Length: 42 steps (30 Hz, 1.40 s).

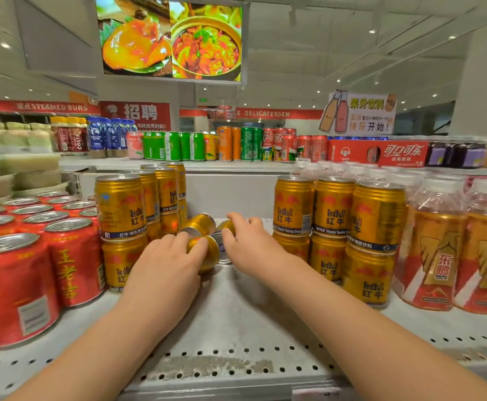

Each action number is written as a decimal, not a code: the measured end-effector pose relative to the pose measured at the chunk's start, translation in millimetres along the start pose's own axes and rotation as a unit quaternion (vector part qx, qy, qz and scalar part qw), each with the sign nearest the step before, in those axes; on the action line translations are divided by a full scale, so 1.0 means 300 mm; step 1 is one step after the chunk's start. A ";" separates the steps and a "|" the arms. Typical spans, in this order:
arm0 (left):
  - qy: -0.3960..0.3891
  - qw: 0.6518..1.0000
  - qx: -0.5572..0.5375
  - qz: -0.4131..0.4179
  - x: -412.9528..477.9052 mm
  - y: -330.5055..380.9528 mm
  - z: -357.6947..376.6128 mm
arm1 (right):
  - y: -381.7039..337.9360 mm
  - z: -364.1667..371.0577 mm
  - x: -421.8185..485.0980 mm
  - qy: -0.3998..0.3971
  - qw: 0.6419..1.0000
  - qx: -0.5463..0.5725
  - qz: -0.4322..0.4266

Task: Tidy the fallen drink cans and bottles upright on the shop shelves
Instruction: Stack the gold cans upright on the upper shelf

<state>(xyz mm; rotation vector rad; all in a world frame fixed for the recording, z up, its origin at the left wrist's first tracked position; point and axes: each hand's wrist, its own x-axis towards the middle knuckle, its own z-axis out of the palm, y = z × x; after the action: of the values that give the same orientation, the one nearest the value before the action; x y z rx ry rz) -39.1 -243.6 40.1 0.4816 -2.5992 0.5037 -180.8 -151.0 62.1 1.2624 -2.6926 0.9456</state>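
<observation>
Perforated grey shelf (236, 328) runs under both bare forearms, which reach into the gap between two double-stacked groups of gold cans, the left stack (120, 209) and the right stack (334, 209). Three cans lie on their sides in that gap. The left hand (167, 264) has its fingers curled over the nearest fallen can (209, 254), whose silver end faces right. The right hand (251, 244) bends its fingers round a second fallen can (227, 226) just behind. A third fallen can (200, 222) lies untouched against the left stack. To do this well, tip each can up by its body and set it flat on its base, label forward, without nudging the stacks on either side. The gold labels read "RedBull 红牛". The red cans (65, 270) on the left read "王老吉", the bottles (436, 256) on the right "东鹏", and the red carton (381, 153) above "可口可乐". Banners behind read "STEAMED BUNS" and "DELICATESSEN".
</observation>
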 end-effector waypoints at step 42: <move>0.050 0.764 -0.604 -0.223 -0.133 -0.118 -0.005 | 0.031 -0.021 -0.328 0.033 0.973 0.220 0.058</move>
<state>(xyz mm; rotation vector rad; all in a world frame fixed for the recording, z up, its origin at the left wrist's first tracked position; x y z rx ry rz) 9.4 -264.1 31.6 0.5122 -2.0053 -1.2111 -122.6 -75.1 36.4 1.1020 -2.6161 1.6370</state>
